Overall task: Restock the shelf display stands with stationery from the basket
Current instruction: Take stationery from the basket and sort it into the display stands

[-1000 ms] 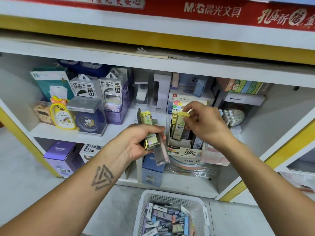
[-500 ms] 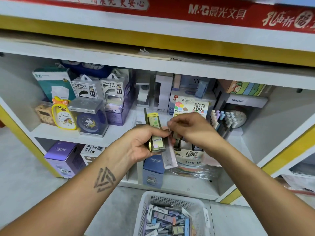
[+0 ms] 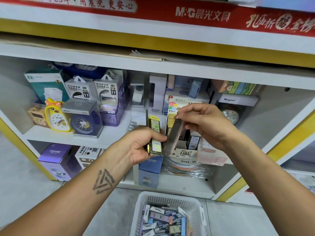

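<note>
White shelving [image 3: 56,133] under a red banner [image 3: 187,14] is facing us. We are gripping yellow lead packs [image 3: 154,133] in our left hand [image 3: 141,147], our right hand [image 3: 204,125] pinching a clear sleeve [image 3: 173,133] before the display stand [image 3: 185,152]; the basket [image 3: 170,200] is sitting on grey floor below.

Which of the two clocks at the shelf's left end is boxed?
The dark blue round clock, inside a clear plastic box; the yellow duck clock beside it stands unboxed.

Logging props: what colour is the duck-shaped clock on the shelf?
Yellow duck clock, with an orange polka-dot bow; clearest in the head view.
</note>
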Available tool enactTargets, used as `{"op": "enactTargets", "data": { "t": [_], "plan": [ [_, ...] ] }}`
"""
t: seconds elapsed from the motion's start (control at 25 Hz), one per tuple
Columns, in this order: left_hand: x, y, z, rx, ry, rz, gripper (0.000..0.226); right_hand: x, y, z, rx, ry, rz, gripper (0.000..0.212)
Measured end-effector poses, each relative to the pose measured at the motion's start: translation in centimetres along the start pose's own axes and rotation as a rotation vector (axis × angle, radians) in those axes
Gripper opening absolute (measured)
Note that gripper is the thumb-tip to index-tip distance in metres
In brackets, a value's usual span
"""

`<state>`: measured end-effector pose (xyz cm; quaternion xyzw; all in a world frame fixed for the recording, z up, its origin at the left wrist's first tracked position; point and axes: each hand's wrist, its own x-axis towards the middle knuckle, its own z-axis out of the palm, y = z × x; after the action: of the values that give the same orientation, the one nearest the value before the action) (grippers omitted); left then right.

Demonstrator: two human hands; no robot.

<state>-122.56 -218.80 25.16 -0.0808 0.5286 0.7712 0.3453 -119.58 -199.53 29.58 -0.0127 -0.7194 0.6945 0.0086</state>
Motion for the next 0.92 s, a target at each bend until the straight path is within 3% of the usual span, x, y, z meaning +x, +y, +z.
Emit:
{"op": "enactTargets", "data": {
  "t": [0.12, 0.2, 0.28, 0.44, 0.56, 0.72, 0.92],
  "plan": [
    [0.0, -0.3, 0.8, 0.021, -0.034, 0.004, 0.027, -0.5, -0.2, -1.2, -0.025, -0.119, -0.066, 0.026],
    [0.0, -0.5, 1.2, 0.015, -0.067, -0.024, 0.03, -0.7, -0.5, -2.0, -0.053, -0.114, -0.118, 0.023],
    [0.1, -0.6, 1.3, 0.014, -0.048, -0.036, 0.02, -0.9, -0.9, -2.7, -0.171, -0.012, -0.189, 0.022],
    [0.6, -0.4, 0.5, 0.0, 0.094, -0.029, 0.007, -0.3, -0.6, -3.5, -0.655, 0.212, -0.239, 0.023],
    [0.4, -0.2, 0.4, -0.047, 0.072, -0.05, 0.009, 0.0, 0.2, -3.4, -0.955, 0.191, -0.307, 0.01],
    [0.2, 0.1, 0.3, -0.09, 0.042, -0.036, 0.012, 0.6, 0.5, -3.1, -1.219, 0.124, -0.528, 0.014],
    [-0.2, 0.2, 0.1, -0.049, -0.033, -0.024, 0.022, 0.9, 1.1, -2.2, -1.29, 0.082, -0.52, 0.016]
  ]
}}
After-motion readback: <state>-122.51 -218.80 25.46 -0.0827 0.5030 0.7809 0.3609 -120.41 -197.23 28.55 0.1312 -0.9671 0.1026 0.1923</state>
